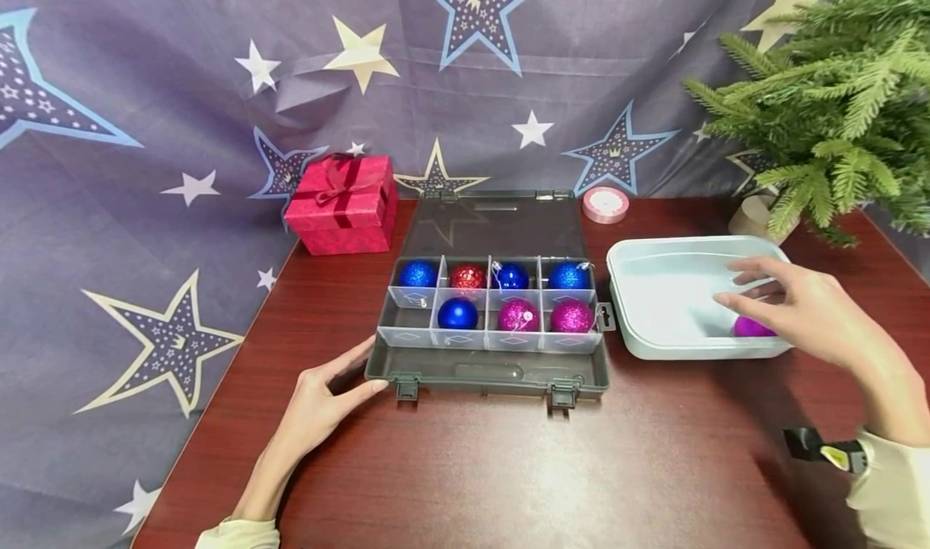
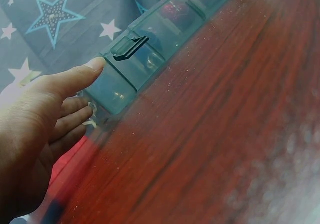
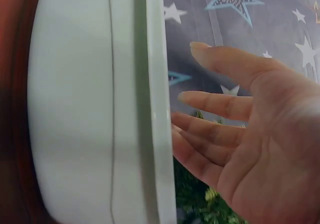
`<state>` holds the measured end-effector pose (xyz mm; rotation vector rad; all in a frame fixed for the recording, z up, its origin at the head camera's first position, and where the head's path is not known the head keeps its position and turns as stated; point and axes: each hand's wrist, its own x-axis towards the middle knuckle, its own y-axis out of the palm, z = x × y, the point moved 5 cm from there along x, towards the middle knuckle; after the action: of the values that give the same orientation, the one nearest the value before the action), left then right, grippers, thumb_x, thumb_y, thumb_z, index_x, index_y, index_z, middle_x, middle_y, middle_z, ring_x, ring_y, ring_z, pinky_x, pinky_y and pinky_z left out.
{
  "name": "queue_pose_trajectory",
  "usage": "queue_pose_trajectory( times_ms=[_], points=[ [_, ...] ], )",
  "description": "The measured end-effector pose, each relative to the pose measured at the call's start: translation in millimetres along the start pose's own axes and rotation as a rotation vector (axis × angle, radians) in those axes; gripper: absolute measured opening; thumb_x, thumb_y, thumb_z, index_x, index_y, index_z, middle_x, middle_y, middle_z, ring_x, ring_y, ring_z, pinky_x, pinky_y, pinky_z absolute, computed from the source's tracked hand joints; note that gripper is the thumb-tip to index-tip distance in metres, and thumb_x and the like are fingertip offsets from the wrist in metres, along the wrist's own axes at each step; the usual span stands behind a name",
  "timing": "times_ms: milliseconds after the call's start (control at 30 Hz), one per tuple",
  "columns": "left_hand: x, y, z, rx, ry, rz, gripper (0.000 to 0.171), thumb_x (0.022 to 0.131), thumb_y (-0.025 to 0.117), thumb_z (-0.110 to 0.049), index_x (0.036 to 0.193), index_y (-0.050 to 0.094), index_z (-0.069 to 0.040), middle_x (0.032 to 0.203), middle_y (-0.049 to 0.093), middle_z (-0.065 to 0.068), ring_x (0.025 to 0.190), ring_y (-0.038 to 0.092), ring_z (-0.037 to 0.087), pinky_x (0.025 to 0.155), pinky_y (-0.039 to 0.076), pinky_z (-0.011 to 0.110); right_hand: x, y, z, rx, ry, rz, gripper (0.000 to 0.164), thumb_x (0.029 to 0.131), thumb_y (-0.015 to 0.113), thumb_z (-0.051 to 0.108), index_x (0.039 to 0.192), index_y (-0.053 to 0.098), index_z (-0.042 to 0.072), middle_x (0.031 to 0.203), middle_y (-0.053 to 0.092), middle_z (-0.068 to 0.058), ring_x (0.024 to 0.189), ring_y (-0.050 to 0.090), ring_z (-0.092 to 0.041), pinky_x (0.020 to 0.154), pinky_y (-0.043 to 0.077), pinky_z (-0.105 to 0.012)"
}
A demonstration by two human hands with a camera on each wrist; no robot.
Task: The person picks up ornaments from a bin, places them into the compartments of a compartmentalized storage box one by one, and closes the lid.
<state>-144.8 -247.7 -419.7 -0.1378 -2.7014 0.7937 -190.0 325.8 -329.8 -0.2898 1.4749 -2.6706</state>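
A dark translucent compartment box [image 1: 436, 363] lies with its lid [image 1: 501, 230] raised at the back. Its dividers hold several ornament balls: blue, one glittery red ball [image 1: 467, 276], and two glittery magenta ones. The front left cell has no ball. My left hand [image 1: 316, 408] rests at the box's front left corner, thumb on the front edge and fingers along the side. Over the right side of a pale plastic tub [image 1: 668, 345], my right hand [image 1: 821, 311] hovers with fingers spread and nothing held. Below it, a purple ball [image 1: 753, 327] lies in the tub, partly covered by the hand.
A red gift box [image 1: 341, 210] with a ribbon stands at the back left. Behind the tub are a pink ribbon roll [image 1: 605, 204] and a small artificial fir tree [image 1: 835, 121]. A star-printed cloth [image 1: 218, 129] hangs behind the wooden table [image 1: 465, 468].
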Motion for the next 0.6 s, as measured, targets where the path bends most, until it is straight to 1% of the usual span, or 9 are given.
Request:
queue_pose_trajectory(
  times_ms=[67, 100, 200, 300, 400, 467, 500, 600],
  points=[
    [-0.4, -0.1, -0.1, 0.003, 0.004, 0.001, 0.063, 0.086, 0.088, -0.018, 0.144, 0.064, -0.020, 0.128, 0.071, 0.000, 0.121, 0.064, 0.011, 0.101, 0.044, 0.015, -3, -4, -6, -0.031, 0.023, 0.009, 0.052, 0.095, 0.078, 0.033, 0.134, 0.063, 0.002, 0.108, 0.074, -0.022, 0.083, 0.070, -0.006, 0.064, 0.043, -0.012],
    [-0.3, -0.2, 0.0, 0.002, 0.004, 0.002, 0.063, 0.086, 0.088, -0.018, 0.144, 0.064, -0.020, 0.128, 0.071, 0.000, 0.121, 0.064, 0.011, 0.101, 0.044, 0.015, -4, -5, -8, -0.044, 0.033, 0.016, 0.053, 0.095, 0.078, 0.034, 0.134, 0.062, 0.001, 0.108, 0.073, -0.024, 0.084, 0.073, -0.016, 0.064, 0.047, -0.017],
    [0.0, -0.1, -0.1, 0.001, 0.006, 0.002, 0.062, 0.086, 0.088, -0.018, 0.144, 0.064, -0.020, 0.128, 0.071, 0.000, 0.121, 0.064, 0.010, 0.101, 0.044, 0.015, -6, -9, -15, -0.075, 0.048, 0.023, 0.053, 0.095, 0.077, 0.034, 0.131, 0.062, -0.001, 0.108, 0.072, -0.027, 0.091, 0.073, -0.043, 0.063, 0.051, -0.028],
    [0.6, -0.2, 0.1, 0.004, 0.012, 0.001, 0.062, 0.086, 0.088, -0.019, 0.143, 0.065, -0.020, 0.128, 0.071, -0.001, 0.121, 0.064, 0.010, 0.101, 0.044, 0.015, -9, -12, -19, -0.101, 0.055, 0.023, 0.052, 0.094, 0.078, 0.034, 0.129, 0.063, -0.002, 0.106, 0.071, -0.027, 0.092, 0.071, -0.047, 0.063, 0.051, -0.033],
    [0.7, -0.2, 0.0, 0.003, 0.015, 0.000, 0.063, 0.085, 0.089, -0.019, 0.143, 0.065, -0.020, 0.128, 0.071, -0.002, 0.121, 0.064, 0.009, 0.101, 0.044, 0.015, -9, -14, -21, -0.132, 0.052, 0.021, 0.049, 0.093, 0.080, 0.033, 0.124, 0.065, -0.002, 0.101, 0.073, -0.023, 0.088, 0.073, -0.045, 0.063, 0.050, -0.034],
    [0.9, -0.1, 0.0, -0.004, 0.013, 0.002, 0.062, 0.085, 0.088, -0.019, 0.143, 0.065, -0.020, 0.127, 0.071, -0.002, 0.121, 0.064, 0.009, 0.101, 0.044, 0.015, -10, -14, -21, -0.157, 0.046, 0.035, 0.049, 0.093, 0.080, 0.033, 0.122, 0.065, -0.003, 0.097, 0.073, -0.022, 0.086, 0.073, -0.044, 0.065, 0.051, -0.041],
    [1.0, 0.0, -0.1, -0.008, 0.013, 0.003, 0.062, 0.085, 0.088, -0.019, 0.143, 0.065, -0.020, 0.127, 0.071, -0.002, 0.121, 0.064, 0.009, 0.101, 0.044, 0.015, -10, -14, -21, -0.169, 0.047, 0.044, 0.049, 0.093, 0.080, 0.032, 0.122, 0.064, -0.004, 0.096, 0.073, -0.022, 0.086, 0.073, -0.045, 0.066, 0.052, -0.047],
    [0.8, -0.3, -1.5, -0.012, 0.016, 0.000, 0.062, 0.085, 0.088, -0.018, 0.143, 0.065, -0.020, 0.127, 0.071, -0.002, 0.121, 0.064, 0.009, 0.101, 0.044, 0.014, -8, -15, -22, -0.206, 0.080, 0.107, 0.055, 0.095, 0.076, 0.035, 0.124, 0.060, -0.010, 0.095, 0.072, -0.025, 0.092, 0.068, -0.052, 0.072, 0.052, -0.060]
  ],
)
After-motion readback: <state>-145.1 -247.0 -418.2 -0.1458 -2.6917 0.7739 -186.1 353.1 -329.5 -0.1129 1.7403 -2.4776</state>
